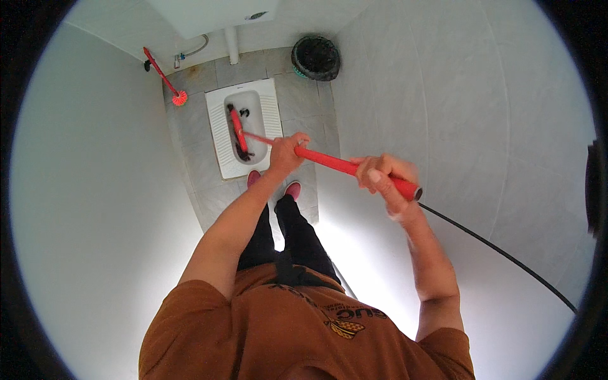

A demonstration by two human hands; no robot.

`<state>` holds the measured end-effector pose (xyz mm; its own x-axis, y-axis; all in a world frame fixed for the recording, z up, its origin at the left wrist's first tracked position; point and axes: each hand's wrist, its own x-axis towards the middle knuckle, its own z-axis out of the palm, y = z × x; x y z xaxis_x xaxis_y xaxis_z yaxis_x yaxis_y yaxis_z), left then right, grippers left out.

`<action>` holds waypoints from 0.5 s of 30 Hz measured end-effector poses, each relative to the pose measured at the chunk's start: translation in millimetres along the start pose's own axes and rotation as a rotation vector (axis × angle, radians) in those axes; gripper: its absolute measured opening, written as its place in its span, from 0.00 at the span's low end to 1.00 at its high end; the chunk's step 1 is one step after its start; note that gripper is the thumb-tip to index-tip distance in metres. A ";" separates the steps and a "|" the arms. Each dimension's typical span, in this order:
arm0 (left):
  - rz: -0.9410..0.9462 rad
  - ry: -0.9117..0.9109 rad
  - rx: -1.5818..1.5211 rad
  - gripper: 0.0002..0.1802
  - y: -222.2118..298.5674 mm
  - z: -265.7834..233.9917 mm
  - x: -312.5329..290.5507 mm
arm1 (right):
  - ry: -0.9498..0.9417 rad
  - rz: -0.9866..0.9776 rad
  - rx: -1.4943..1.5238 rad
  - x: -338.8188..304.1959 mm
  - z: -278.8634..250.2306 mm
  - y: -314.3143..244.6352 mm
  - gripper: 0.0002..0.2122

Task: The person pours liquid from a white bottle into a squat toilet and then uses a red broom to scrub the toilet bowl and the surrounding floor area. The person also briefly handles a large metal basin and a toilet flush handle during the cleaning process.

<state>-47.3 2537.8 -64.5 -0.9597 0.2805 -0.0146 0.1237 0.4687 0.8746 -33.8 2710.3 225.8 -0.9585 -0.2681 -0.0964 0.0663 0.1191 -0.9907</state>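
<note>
Both of my hands grip the red pole of a long-handled brush [326,159], which slants from my right side down to the squat toilet. My left hand [289,154] is closed around the pole at its middle. Nearer the pole's upper end, my right hand [387,177] is wrapped around it, slightly blurred. The brush's narrow red head [239,130], with dark bristles showing at both ends, lies inside the bowl of the white squat toilet [278,117]. Beside the head is the toilet's dark drain hole [244,113].
A red-handled toilet brush [166,79] leans against the left wall. A bin [315,58] with a black liner stands at the far right corner. A white cistern [215,14] and pipe [232,45] are at the back. A black cable [500,251] runs along the right side.
</note>
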 end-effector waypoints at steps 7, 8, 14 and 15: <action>-0.056 -0.067 -0.134 0.04 37.5 -8.2 -14.2 | 0.085 -0.002 -0.127 -23.9 19.7 -35.7 0.15; -0.012 -0.080 -0.132 0.05 27.7 -11.7 -18.0 | 0.085 -0.025 -0.180 -30.7 37.6 -32.9 0.14; 0.025 -0.078 -0.088 0.07 -5.5 -1.5 -18.0 | -0.031 -0.174 -0.179 -51.2 63.4 14.7 0.12; 0.024 -0.090 -0.082 0.07 -4.2 0.5 -17.7 | -0.027 -0.160 -0.194 -50.5 57.3 10.8 0.13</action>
<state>-30.7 2531.2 -68.2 -0.9295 0.3672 -0.0332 0.1221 0.3915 0.9120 31.2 2670.3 214.4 -0.9447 -0.3234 0.0547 -0.1424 0.2541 -0.9566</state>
